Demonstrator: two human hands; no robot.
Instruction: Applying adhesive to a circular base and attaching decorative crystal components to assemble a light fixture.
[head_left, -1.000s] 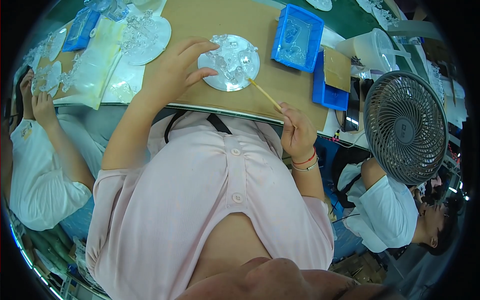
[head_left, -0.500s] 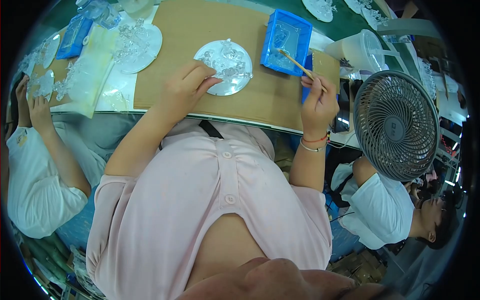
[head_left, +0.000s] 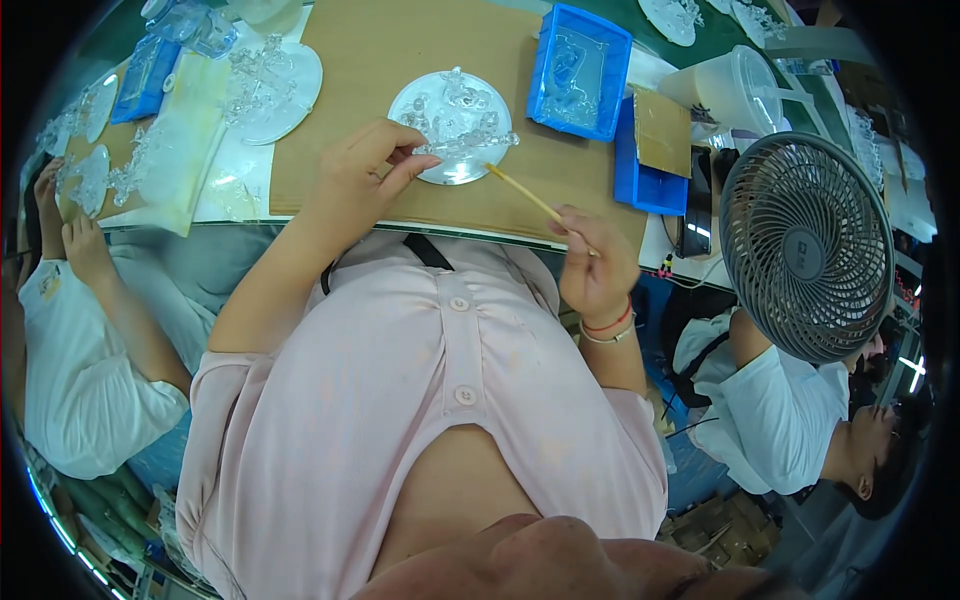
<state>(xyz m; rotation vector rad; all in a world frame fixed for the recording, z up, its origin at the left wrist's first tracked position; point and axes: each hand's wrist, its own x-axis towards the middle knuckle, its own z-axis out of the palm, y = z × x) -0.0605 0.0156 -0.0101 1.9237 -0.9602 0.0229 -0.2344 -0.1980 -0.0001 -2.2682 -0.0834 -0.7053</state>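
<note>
My left hand (head_left: 368,172) pinches the near end of a clear, knobbly plastic piece (head_left: 480,138) between thumb and fingers. The piece reaches to the right over a round white plate (head_left: 455,174), where more small clear pieces (head_left: 465,92) lie. In my right hand (head_left: 598,262) is a thin wooden stick (head_left: 530,194), gripped near its back end. Its yellowish tip points up and left, close to the plate's lower right rim, a little short of the clear piece. What kind of tip it has is too small to tell.
A blue tray (head_left: 575,128) with clear, wet-looking contents stands behind on the right. Beside it are another blue box (head_left: 640,192) with cardboard, a lidded tub (head_left: 712,92) and a grey fan (head_left: 800,250). A second plate (head_left: 290,118) of clear pieces lies left. People sit on both sides.
My right hand has brought the stick from the blue tray leftward and down to the plate. My left hand keeps its pinch, and the clear piece now lies stretched out to the right.
</note>
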